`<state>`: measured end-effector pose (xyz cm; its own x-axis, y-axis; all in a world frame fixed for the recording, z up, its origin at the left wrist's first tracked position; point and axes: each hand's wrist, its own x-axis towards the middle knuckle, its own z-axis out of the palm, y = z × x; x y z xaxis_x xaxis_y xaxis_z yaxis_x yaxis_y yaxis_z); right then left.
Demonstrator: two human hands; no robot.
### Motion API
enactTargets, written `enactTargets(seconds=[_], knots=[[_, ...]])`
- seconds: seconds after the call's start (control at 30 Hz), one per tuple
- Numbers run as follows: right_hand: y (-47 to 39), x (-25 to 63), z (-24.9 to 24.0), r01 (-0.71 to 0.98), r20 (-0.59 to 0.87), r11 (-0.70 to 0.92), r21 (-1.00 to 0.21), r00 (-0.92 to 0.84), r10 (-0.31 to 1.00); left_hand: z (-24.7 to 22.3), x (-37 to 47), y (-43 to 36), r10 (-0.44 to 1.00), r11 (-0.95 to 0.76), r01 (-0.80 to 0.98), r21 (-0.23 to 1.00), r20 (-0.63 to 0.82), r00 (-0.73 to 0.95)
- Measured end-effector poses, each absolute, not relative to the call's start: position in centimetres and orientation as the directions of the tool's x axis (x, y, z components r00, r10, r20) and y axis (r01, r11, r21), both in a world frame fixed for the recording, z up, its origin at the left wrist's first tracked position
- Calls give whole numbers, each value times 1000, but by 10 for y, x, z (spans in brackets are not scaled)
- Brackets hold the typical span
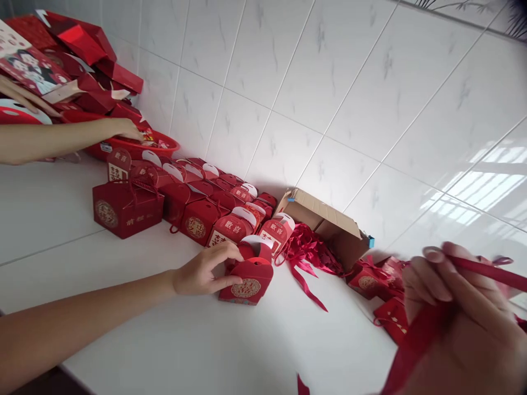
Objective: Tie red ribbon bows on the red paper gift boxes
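Note:
My left hand reaches in from the left and grips a small red gift box with gold printing, its thumb on the front and fingers at the top flap. The box stands on the white table. Close to the camera at the right, my blurred right hand has its fingers closed on a red ribbon. One length of the ribbon hangs below the hand and another runs off to the right edge. Behind the left hand stand rows of red gift boxes, some with white-lined handles.
A co-worker's hand reaches into a red basin of small packets. Flat red boxes pile up behind it. An open cardboard carton by the tiled wall holds red ribbons. More red boxes stand at the right.

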<state>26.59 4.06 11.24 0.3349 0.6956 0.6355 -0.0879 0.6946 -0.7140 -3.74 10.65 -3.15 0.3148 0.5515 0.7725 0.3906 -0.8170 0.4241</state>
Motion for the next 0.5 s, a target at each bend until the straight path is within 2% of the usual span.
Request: enactTargets(seconds=[0.1, 0.2, 0.3, 0.37, 0.43, 0.47, 0.5], knots=[[59, 262, 117, -191, 549, 650, -736, 393, 737, -29, -35, 108, 760, -647, 336, 685, 619, 200], [66, 266, 117, -202, 476, 591, -781, 421, 772, -21, -35, 113, 841, -540, 316, 780, 483, 245], [68, 272, 117, -191, 458, 544, -817, 358, 813, 2, -35, 119, 851, -515, 436, 738, 381, 361], [68, 276, 117, -153, 463, 522, -839, 304, 833, 27, -31, 120, 845, -503, 546, 671, 247, 475], [68, 278, 116, -115, 478, 523, -845, 276, 834, 55, -23, 116, 776, -542, 599, 589, 77, 626], [67, 278, 116, -101, 491, 533, -840, 276, 826, 69, -18, 112, 724, -587, 590, 554, 35, 689], [66, 278, 116, -86, 503, 543, -835, 281, 817, 81, -13, 107, 680, -644, 561, 521, 52, 732]])
